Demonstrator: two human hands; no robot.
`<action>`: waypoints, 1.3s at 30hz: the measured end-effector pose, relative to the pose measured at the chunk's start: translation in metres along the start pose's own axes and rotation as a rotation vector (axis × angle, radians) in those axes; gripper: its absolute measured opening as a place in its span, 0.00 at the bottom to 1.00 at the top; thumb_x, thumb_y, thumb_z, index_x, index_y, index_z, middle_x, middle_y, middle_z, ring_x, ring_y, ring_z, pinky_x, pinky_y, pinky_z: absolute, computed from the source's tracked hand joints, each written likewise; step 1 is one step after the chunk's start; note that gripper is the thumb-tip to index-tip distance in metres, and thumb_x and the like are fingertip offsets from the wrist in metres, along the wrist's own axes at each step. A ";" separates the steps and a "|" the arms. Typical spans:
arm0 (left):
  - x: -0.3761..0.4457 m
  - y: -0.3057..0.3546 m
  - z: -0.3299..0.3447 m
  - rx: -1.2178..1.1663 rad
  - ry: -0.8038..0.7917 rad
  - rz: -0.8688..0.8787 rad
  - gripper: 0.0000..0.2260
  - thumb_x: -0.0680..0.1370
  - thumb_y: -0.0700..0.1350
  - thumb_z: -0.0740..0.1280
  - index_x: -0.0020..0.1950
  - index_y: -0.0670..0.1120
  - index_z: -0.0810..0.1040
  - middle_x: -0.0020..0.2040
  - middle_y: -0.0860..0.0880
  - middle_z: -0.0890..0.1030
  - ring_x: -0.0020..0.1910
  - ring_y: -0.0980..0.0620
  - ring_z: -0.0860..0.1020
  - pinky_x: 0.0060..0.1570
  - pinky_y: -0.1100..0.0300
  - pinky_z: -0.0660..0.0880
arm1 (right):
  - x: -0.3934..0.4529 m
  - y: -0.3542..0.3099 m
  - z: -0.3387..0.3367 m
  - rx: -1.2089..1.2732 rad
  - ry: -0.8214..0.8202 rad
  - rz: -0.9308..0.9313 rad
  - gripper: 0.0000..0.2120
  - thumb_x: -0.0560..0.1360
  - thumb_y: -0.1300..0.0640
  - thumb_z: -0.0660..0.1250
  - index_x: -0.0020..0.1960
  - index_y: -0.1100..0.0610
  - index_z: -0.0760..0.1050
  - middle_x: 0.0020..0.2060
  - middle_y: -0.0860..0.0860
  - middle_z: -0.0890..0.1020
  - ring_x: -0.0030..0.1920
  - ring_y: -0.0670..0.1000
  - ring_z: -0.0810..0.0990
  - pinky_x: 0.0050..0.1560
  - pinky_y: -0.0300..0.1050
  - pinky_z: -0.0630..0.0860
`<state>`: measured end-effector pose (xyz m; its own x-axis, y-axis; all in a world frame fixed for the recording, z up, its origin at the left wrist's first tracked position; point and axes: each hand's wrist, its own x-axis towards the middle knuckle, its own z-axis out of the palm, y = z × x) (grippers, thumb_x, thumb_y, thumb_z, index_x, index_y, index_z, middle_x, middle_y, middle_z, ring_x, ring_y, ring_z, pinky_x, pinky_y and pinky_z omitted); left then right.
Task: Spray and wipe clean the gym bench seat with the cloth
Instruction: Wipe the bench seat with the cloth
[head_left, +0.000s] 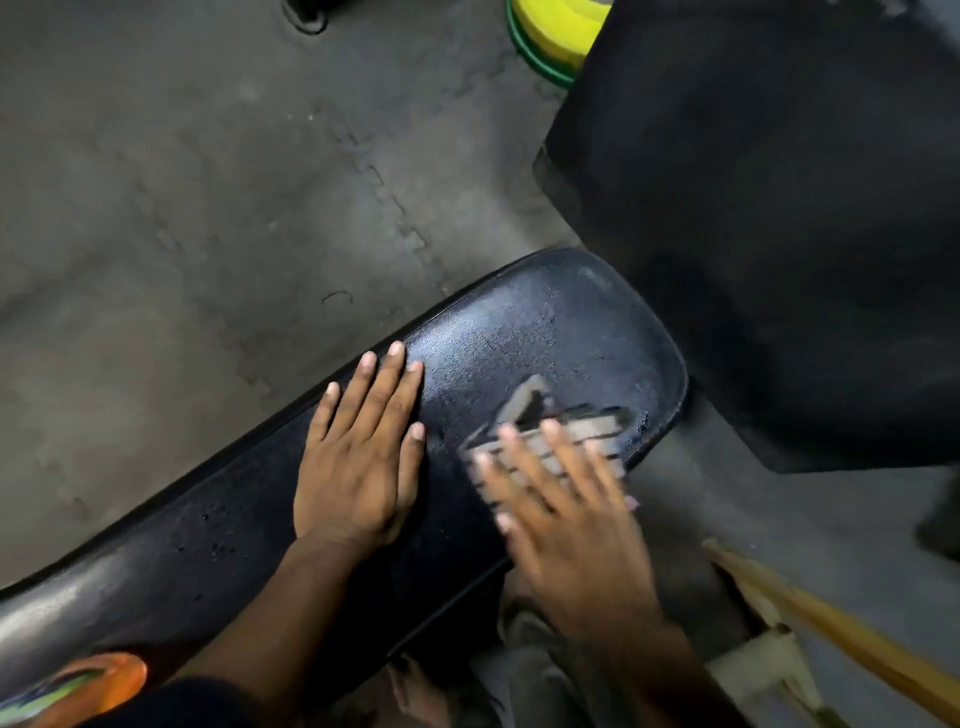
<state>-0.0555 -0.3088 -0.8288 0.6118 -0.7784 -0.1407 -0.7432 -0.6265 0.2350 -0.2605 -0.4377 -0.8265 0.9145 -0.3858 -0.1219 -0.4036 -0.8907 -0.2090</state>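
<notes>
Flat right-hand (566, 525) grip on checked cloth (561, 426)

Head camera, looking steeply down from close above

A single wide-angle view from the person's head faces forward and down onto the black bench seat (545, 332), near enough that both forearms enter from the bottom edge; the seat runs diagonally from lower left toward centre right, with grey floor mats (182, 182) behind.

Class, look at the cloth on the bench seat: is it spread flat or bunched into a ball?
Spread flat. The cloth lies flat on the seat under the straight fingers of the right hand, though blurred.
</notes>
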 end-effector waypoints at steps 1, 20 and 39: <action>-0.001 0.000 0.001 0.004 0.012 -0.001 0.28 0.87 0.52 0.54 0.88 0.53 0.57 0.89 0.54 0.54 0.88 0.53 0.51 0.86 0.45 0.53 | 0.003 0.014 -0.003 -0.027 -0.009 0.050 0.32 0.85 0.43 0.59 0.87 0.40 0.57 0.88 0.44 0.59 0.88 0.56 0.55 0.87 0.61 0.51; -0.165 -0.058 0.007 0.038 0.167 -0.226 0.27 0.85 0.54 0.56 0.85 0.48 0.66 0.87 0.51 0.61 0.87 0.49 0.60 0.83 0.40 0.60 | 0.015 -0.052 -0.001 -0.083 0.004 -0.029 0.30 0.86 0.41 0.56 0.87 0.42 0.58 0.86 0.43 0.64 0.85 0.59 0.63 0.82 0.69 0.59; -0.169 -0.057 0.008 -0.039 0.257 -0.324 0.26 0.84 0.49 0.58 0.83 0.47 0.68 0.87 0.50 0.63 0.86 0.51 0.61 0.85 0.44 0.56 | 0.052 -0.089 0.008 -0.024 0.032 0.095 0.29 0.85 0.35 0.52 0.85 0.37 0.61 0.86 0.41 0.63 0.86 0.57 0.59 0.83 0.68 0.52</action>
<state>-0.1191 -0.1421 -0.8264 0.8638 -0.5030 0.0301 -0.4932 -0.8317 0.2550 -0.1770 -0.3770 -0.8218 0.8728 -0.4758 -0.1087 -0.4879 -0.8553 -0.1745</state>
